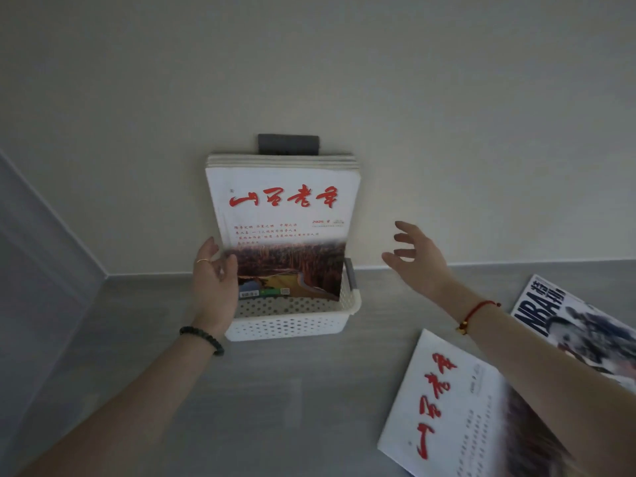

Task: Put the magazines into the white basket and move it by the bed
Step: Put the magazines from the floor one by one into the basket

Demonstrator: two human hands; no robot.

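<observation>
A white perforated basket (292, 325) stands on the grey floor against the wall. Several magazines (282, 208) stand upright in it, leaning on the wall; the front one is white with red brush lettering. My left hand (215, 280) rests against the left edge of that stack, fingers curled around it. My right hand (418, 259) hovers open to the right of the stack, touching nothing. Two more magazines lie flat on the floor at the right: a white one with red lettering (457, 411) and an NBA magazine (581, 325) partly hidden by my right forearm.
A dark grey plate (288, 143) is fixed to the wall just above the magazines. A pale panel (38, 256) runs along the left side. Grey floor (275, 407) lies between me and the basket.
</observation>
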